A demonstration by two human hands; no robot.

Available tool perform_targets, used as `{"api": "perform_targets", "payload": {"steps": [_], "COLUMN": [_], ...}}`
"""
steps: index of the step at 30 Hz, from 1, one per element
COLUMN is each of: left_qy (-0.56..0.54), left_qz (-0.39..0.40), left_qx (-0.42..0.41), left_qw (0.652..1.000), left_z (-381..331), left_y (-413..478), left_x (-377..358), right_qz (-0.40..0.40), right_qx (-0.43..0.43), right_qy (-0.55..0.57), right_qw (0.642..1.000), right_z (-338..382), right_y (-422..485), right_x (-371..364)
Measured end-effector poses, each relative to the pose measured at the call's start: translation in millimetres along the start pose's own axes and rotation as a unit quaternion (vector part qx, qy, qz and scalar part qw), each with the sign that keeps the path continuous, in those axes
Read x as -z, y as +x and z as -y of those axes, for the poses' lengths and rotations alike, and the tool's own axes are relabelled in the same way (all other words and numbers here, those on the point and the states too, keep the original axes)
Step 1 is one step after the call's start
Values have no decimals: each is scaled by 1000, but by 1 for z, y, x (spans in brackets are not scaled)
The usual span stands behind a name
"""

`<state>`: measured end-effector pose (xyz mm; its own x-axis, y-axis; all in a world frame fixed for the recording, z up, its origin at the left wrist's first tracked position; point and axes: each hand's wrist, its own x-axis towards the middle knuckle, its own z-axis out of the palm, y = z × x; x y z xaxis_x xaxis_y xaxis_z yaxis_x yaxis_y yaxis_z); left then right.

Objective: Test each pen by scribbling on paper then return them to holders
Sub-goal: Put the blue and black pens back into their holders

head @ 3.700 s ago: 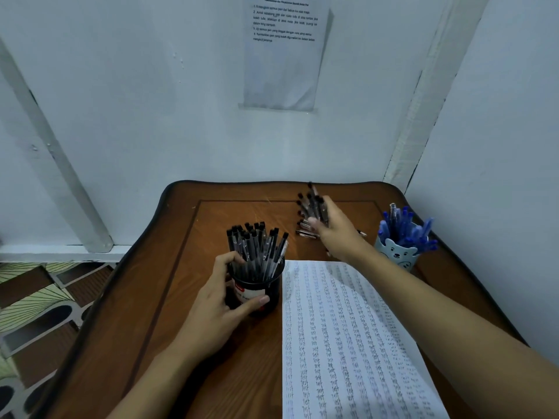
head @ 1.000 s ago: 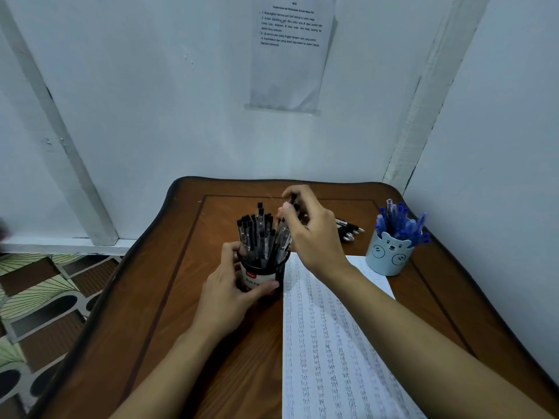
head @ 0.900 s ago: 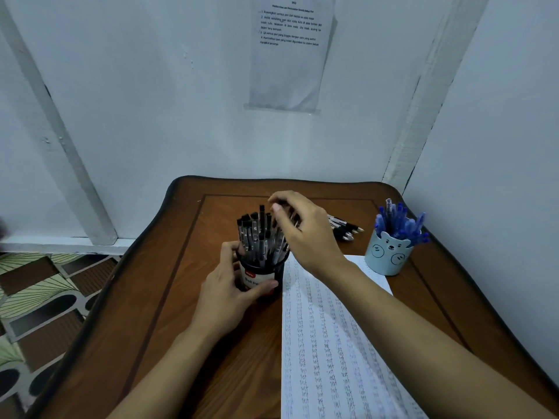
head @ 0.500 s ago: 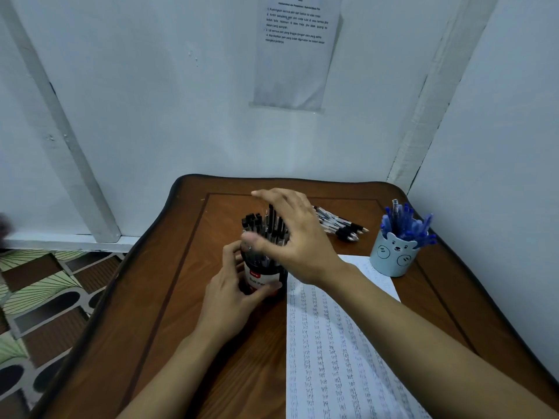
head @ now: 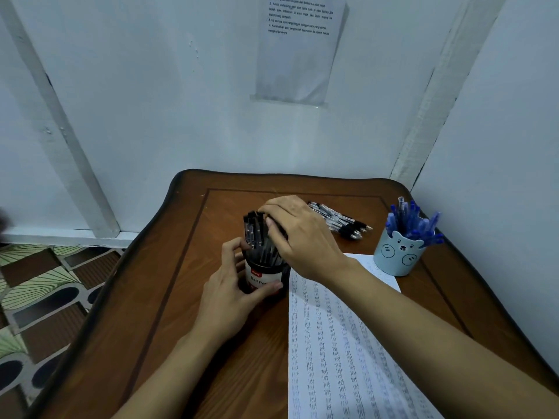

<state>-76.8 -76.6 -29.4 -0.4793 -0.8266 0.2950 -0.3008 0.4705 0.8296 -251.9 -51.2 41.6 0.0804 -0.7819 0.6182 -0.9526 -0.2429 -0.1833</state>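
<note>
Nearest, the scribbled paper (head: 348, 343) is lying flat along the right side of the tabletop (head: 169, 313). It is thin and apt to slide or crease under a dragging wrist.

Just beyond its top left corner, the left hand (head: 230, 300) is gripping the black pen holder (head: 263, 278). The thumb is crossing the label and the fingers (head: 234, 246) are curling round the far side. The holder is standing upright, packed with black pens (head: 257, 237), so it is probably top-heavy and is best steadied low on its wall, as here.

The right hand (head: 302, 237) is arching over the pen tops, its fingers curling round the bundle and the thumb pressing in from the side. The pens are light, stiff and smooth. They are likely to fan out or slip, so the upper barrel looks like the best place to pinch one.

Further back, loose black pens (head: 338, 219) are lying in a heap and could easily roll. To the right, the bear-faced cup (head: 397, 255) is holding blue pens (head: 408, 219) close to the tabletop's right edge and the wall.

Bare wood is showing on the left and in front of the holder, giving room to move there. The right and back are looking tighter.
</note>
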Motion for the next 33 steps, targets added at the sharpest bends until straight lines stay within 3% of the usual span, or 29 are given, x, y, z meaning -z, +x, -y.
{"api": "perform_targets", "payload": {"steps": [3, 5, 9, 12, 20, 24, 29, 33], "left_qy": [-1, -4, -10, -6, 17, 1, -9, -25], "left_qz": [3, 4, 6, 7, -5, 7, 12, 12], "left_qx": [1, 3, 8, 7, -12, -7, -2, -9], "left_qw": [1000, 1000, 1000, 1000, 1000, 1000, 1000, 1000], "left_z": [1, 2, 1, -1, -5, -4, -2, -3], "left_y": [1, 1, 1, 2, 2, 3, 2, 2], "left_x": [0, 0, 0, 2, -2, -1, -1, -2], "right_qz": [14, 38, 20, 76, 150, 85, 102, 17], "right_qx": [16, 16, -82, -125, -24, -99, -114, -194], "right_qy": [-35, 1, 120, 134, 74, 167, 258, 320], "right_qw": [999, 999, 989, 980, 986, 977, 954, 927], "right_z": [-1, -3, -8, -7, -9, -19, -12, -17], "right_y": [-3, -3, 1, 6, 20, 12, 10, 14], "right_x": [3, 7, 11, 10, 12, 7, 8, 2]}}
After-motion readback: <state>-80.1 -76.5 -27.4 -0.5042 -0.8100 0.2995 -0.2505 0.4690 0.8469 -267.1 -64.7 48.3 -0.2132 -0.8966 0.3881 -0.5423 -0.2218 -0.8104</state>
